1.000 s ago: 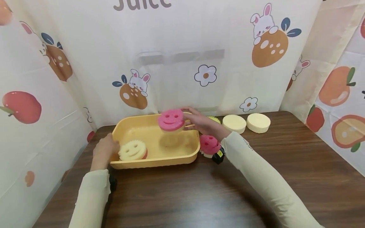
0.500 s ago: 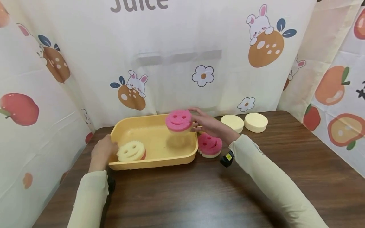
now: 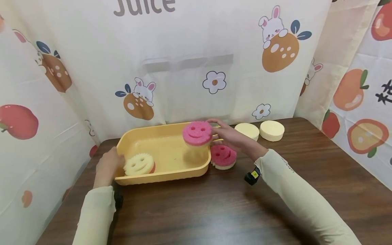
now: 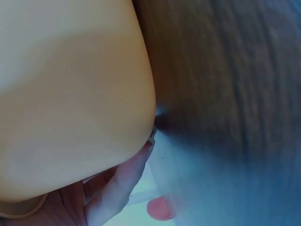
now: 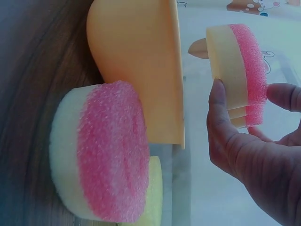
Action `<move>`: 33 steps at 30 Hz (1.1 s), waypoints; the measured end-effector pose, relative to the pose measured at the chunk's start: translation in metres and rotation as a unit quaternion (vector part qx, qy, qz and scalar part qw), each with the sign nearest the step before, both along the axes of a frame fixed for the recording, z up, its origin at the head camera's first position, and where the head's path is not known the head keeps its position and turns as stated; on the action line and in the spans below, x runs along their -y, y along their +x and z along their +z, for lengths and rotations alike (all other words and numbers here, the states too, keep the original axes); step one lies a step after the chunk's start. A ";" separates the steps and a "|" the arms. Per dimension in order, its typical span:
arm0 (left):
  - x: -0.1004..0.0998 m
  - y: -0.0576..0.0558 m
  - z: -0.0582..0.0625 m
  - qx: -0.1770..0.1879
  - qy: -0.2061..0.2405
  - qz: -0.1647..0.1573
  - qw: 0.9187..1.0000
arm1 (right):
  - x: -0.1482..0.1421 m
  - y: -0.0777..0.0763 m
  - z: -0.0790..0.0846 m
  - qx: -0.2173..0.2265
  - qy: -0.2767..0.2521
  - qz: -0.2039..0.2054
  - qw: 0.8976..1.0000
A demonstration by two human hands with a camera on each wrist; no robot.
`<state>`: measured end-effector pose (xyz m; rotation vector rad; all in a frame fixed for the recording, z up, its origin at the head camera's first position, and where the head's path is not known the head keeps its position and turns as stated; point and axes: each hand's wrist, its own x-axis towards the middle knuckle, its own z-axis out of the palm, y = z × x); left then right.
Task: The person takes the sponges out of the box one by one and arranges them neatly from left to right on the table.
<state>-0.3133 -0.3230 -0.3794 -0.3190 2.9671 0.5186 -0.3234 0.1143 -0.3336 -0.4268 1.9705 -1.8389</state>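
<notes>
A pink-and-cream smiley sponge [image 3: 197, 133] is pinched by my right hand [image 3: 234, 137], up over the right end of a yellow tray [image 3: 165, 176]. In the right wrist view, the thumb presses its pink face and the fingers [image 5: 218, 101] support its cream side. My left hand [image 3: 106, 167] grips the tray's left end; in the left wrist view its fingers [image 4: 122, 183] lie against the outer wall. A cream-faced smiley sponge [image 3: 139, 164] with a pink underside lies in the tray's front left corner. Just outside the tray's right end sits another pink smiley sponge [image 3: 224, 157].
Two round cream sponges [image 3: 247, 131] stand at the back right of the brown wooden table [image 3: 196, 211]. In the right wrist view, a yellow piece [image 5: 155, 188] shows behind the nearer pink sponge. Printed cloth [image 3: 183, 85] walls the table at the back and both sides.
My right hand has carried the pink smiley sponge rightward over the tray, from its middle toward its right end. The left hand keeps its hold, and the head view has shifted slightly.
</notes>
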 end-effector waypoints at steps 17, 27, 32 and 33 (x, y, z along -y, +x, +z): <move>0.003 -0.002 -0.004 -0.007 0.001 -0.003 1.000 | -0.025 0.010 -0.007 -0.011 0.011 -0.015 1.000; 0.004 -0.003 -0.005 -0.007 -0.003 -0.004 1.000 | -0.039 0.012 -0.008 -0.023 0.003 -0.014 1.000; 0.005 -0.005 -0.005 -0.003 -0.001 -0.004 1.000 | -0.049 0.013 -0.011 -0.022 0.015 -0.024 0.999; 0.005 -0.006 -0.006 -0.002 -0.001 -0.004 1.000 | -0.051 0.014 -0.012 -0.021 0.017 -0.026 0.999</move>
